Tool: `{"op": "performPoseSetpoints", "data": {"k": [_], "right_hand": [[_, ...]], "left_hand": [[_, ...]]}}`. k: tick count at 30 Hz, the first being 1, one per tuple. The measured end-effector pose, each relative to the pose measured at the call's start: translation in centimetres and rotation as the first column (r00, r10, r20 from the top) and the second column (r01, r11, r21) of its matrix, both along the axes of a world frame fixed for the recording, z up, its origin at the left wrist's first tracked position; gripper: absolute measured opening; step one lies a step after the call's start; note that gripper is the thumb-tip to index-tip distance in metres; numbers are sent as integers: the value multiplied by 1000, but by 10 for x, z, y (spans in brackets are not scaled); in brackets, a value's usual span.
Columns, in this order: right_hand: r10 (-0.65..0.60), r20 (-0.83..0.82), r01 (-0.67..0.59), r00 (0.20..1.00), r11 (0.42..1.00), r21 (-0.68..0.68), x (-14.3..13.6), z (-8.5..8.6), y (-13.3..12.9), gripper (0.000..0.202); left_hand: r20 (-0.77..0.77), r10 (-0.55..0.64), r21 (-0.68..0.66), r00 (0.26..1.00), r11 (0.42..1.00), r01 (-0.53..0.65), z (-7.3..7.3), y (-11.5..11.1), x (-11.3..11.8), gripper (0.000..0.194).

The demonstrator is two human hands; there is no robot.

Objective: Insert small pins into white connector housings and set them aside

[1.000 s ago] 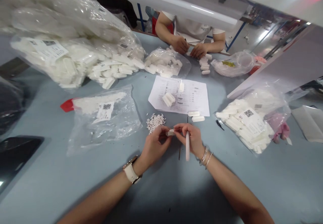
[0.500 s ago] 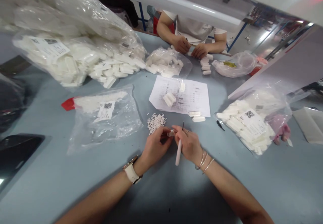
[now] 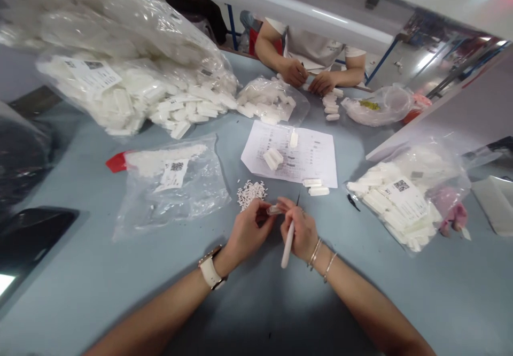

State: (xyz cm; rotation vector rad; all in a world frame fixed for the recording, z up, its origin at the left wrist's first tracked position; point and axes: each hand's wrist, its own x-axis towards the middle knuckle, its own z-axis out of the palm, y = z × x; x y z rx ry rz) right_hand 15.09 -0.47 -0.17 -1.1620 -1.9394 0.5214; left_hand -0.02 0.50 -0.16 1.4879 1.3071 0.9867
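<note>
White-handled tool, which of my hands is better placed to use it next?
Likely your right hand: it holds the white-handled tool, handle end pointing back toward you. Your left hand pinches the small white part, so it seems better suited to steadying that.

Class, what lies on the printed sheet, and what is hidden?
On the sheet lie a white cluster near the middle, one white piece towards the far edge, and another piece at the near edge. Anything beneath them or the sheet is hidden.
</note>
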Motion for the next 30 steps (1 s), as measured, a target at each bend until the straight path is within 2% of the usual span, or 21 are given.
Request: {"op": "performPoseSetpoints", "data": {"k": [3, 6, 14, 18, 22, 25, 30], "right_hand": [[-20, -166, 8, 986, 997, -73, 2, -7, -1, 20], [-25, -206, -2, 978, 992, -127, 2, -11, -3, 20], [-10, -149, -8, 989, 993, -114, 3, -10, -2, 21], [-24, -198, 12, 980, 998, -62, 5, -10, -2, 21], [30, -154, -33, 988, 999, -18, 6, -7, -1, 23], [60, -82, -62, 995, 998, -25, 5, -1, 1, 22], [16, -53, -21, 998, 995, -96, 2, 4, 3, 25]], "left_hand": [[15, -11, 7, 1000, 1000, 11, -2, 0, 0, 13], [20, -13, -1, 1000, 1000, 13, 0, 0, 1, 13], [48, -17, 9, 999, 1000, 17, 1, 0, 1, 12], [25, -16, 27, 1000, 1000, 15, 0, 0, 0, 12], [-7, -14, 35, 1000, 999, 15, 3, 0, 0, 10], [-46, -14, 55, 999, 998, 17, 2, 0, 0, 8], [-57, -39, 78, 998, 996, 43, -5, -1, -1, 8]]}}
